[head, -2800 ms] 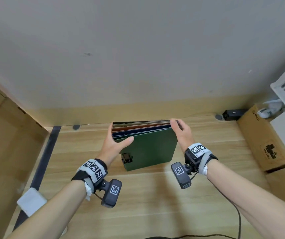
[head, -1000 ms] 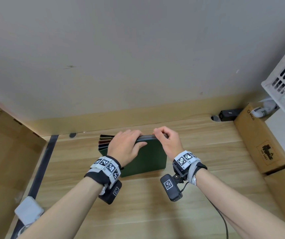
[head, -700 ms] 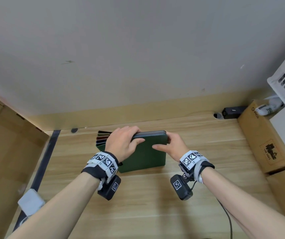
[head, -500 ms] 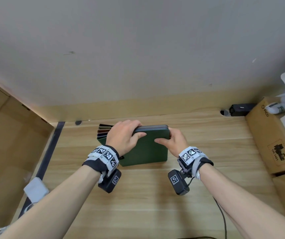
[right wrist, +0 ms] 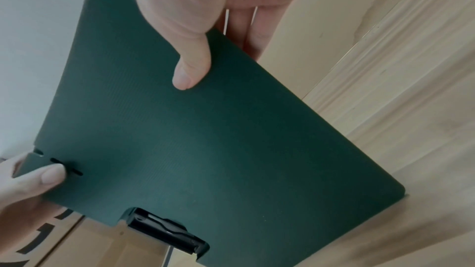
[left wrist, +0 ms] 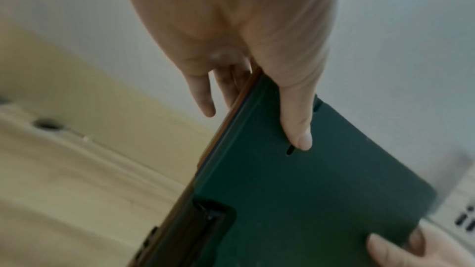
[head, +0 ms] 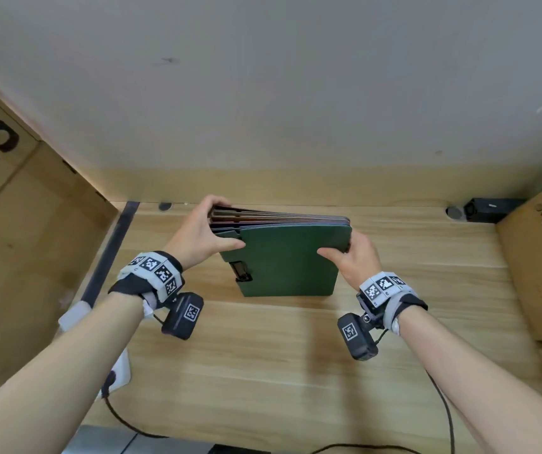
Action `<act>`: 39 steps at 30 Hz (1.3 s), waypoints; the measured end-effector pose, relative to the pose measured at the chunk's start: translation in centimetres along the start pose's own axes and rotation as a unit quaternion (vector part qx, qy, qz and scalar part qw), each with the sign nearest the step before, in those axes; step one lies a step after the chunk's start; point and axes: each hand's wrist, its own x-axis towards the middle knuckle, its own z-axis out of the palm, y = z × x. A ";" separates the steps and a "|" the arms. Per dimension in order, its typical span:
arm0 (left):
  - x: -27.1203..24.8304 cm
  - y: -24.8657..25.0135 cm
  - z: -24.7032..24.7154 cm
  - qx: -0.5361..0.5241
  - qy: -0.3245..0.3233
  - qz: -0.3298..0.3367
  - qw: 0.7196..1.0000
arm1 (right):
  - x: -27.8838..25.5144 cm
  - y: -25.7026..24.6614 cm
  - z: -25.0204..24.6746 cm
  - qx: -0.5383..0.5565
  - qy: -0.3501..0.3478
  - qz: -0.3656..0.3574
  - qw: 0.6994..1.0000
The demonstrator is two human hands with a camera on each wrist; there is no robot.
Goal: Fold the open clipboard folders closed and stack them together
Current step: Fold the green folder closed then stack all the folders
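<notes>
A stack of closed clipboard folders (head: 282,253) stands on edge on the wooden table (head: 263,362), the dark green one (left wrist: 308,190) (right wrist: 205,129) facing me with its black clip (head: 242,271) at the left. My left hand (head: 204,231) grips the stack's upper left corner, thumb (left wrist: 295,121) on the green cover, fingers behind. My right hand (head: 351,257) grips the upper right corner, thumb (right wrist: 192,64) on the front, fingers behind. Orange, blue and dark covers fan out slightly along the top edge.
A white wall rises behind the table. Cardboard boxes (head: 541,270) stand at the right, another large box (head: 17,224) at the left. A small black device (head: 489,209) sits at the back right. Cables (head: 443,404) trail along the near table edge.
Both hands slid from the top edge of the stack out to its upper corners. The stack now tilts back towards the wall and its top edges have fanned apart a little.
</notes>
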 end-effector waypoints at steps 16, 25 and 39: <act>1.4 -9.0 4.8 -0.102 -0.104 -0.039 0.989 | -1.0 3.4 3.4 -0.035 0.051 0.088 0.994; 3.3 -11.8 4.4 -0.022 -0.104 0.020 0.994 | 0.8 2.4 5.3 -0.103 0.090 0.101 0.985; 5.1 -26.4 -9.6 -0.168 -0.019 -0.177 0.970 | 11.1 -3.0 26.0 -0.071 -0.025 0.130 0.989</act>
